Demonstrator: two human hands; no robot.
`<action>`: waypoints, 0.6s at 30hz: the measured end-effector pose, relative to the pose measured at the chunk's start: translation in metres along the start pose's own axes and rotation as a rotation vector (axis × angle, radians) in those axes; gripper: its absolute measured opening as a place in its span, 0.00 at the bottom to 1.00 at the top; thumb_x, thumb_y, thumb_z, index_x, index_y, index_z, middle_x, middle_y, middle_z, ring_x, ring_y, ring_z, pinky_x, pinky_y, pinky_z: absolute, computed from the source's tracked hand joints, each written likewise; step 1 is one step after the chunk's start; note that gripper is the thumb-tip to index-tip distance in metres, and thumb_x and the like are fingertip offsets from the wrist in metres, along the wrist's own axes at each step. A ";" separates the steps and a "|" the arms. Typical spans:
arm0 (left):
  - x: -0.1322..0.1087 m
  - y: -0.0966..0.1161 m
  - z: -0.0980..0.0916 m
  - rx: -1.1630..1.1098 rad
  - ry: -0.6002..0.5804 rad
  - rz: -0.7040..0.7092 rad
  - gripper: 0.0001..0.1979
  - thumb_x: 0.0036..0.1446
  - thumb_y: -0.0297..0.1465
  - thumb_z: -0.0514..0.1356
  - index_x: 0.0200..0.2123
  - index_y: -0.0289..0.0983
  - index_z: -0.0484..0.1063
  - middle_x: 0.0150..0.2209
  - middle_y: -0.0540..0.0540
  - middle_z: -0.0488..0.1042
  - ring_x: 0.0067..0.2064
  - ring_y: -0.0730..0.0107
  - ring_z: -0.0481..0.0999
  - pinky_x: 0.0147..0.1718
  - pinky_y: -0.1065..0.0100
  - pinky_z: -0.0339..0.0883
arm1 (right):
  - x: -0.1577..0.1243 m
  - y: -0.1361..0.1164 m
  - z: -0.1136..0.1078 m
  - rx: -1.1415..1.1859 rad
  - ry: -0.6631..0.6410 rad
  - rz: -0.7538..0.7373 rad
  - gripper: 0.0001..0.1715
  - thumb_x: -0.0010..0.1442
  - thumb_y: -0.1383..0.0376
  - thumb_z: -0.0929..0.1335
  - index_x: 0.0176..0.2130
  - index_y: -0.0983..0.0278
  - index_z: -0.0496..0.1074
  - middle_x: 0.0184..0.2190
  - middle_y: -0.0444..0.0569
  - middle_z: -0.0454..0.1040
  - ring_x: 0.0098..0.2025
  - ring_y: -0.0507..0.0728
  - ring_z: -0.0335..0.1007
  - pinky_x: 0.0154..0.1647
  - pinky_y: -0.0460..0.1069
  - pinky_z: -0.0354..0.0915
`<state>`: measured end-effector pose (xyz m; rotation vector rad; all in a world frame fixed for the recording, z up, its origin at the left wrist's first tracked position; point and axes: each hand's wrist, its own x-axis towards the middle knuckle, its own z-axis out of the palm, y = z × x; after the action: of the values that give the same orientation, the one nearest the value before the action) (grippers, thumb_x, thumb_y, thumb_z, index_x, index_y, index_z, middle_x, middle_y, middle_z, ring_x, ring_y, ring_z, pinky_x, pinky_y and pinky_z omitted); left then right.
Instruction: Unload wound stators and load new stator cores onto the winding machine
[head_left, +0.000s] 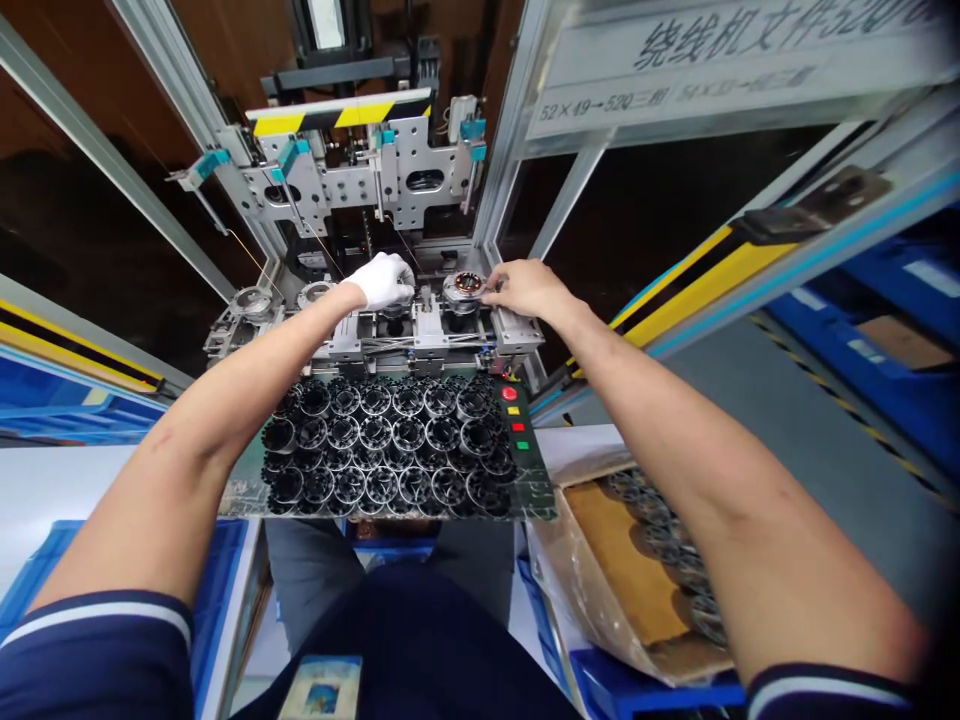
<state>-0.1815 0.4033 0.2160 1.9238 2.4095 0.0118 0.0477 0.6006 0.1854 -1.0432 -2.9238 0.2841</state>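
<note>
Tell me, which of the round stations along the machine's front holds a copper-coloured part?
The one at the right hand: its wound ring shows copper. The two stations far left look bare silver.

Beyond the fingertips, a grey winding machine frame (352, 180) is standing against dark brown panelling (225, 40), its yellow-and-black striped bar (341, 112) catching the light. Up and right of the fingers, a printed sign (720, 70) is hanging from aluminium framing. Yellow-edged rails (697, 280) are slanting away on both sides. Below the fingers, blue crates (892, 380) are sitting along a grey floor (810, 440).
</note>
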 end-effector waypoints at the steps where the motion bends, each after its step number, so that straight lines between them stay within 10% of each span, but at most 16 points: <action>1: -0.003 -0.003 -0.002 -0.003 0.002 0.018 0.21 0.69 0.35 0.60 0.55 0.37 0.89 0.59 0.40 0.87 0.58 0.57 0.84 0.64 0.61 0.77 | 0.000 0.001 -0.001 0.019 0.000 -0.005 0.17 0.72 0.57 0.79 0.56 0.62 0.86 0.51 0.52 0.88 0.51 0.60 0.84 0.59 0.56 0.78; 6: -0.015 -0.011 -0.007 0.105 0.026 -0.027 0.28 0.67 0.45 0.69 0.63 0.35 0.86 0.68 0.33 0.81 0.69 0.39 0.76 0.71 0.47 0.72 | -0.001 -0.004 -0.011 0.044 -0.002 -0.004 0.12 0.73 0.57 0.78 0.50 0.62 0.88 0.44 0.50 0.89 0.45 0.60 0.84 0.52 0.54 0.77; 12: 0.001 -0.006 -0.003 0.260 -0.041 -0.104 0.40 0.63 0.57 0.75 0.61 0.29 0.86 0.72 0.26 0.75 0.76 0.29 0.65 0.75 0.42 0.64 | 0.006 -0.024 -0.049 -0.048 0.122 0.007 0.16 0.75 0.58 0.74 0.57 0.61 0.86 0.57 0.59 0.87 0.63 0.73 0.82 0.69 0.67 0.74; 18: 0.035 -0.002 0.011 0.234 -0.200 -0.161 0.61 0.51 0.75 0.72 0.68 0.29 0.84 0.68 0.21 0.79 0.75 0.19 0.67 0.73 0.35 0.66 | 0.023 -0.051 -0.043 -0.077 -0.299 0.031 0.17 0.69 0.57 0.83 0.53 0.63 0.85 0.43 0.51 0.87 0.47 0.62 0.86 0.53 0.57 0.82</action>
<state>-0.1902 0.4364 0.2033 1.7084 2.5123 -0.4660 0.0013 0.5837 0.2358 -1.1495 -3.2077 0.3602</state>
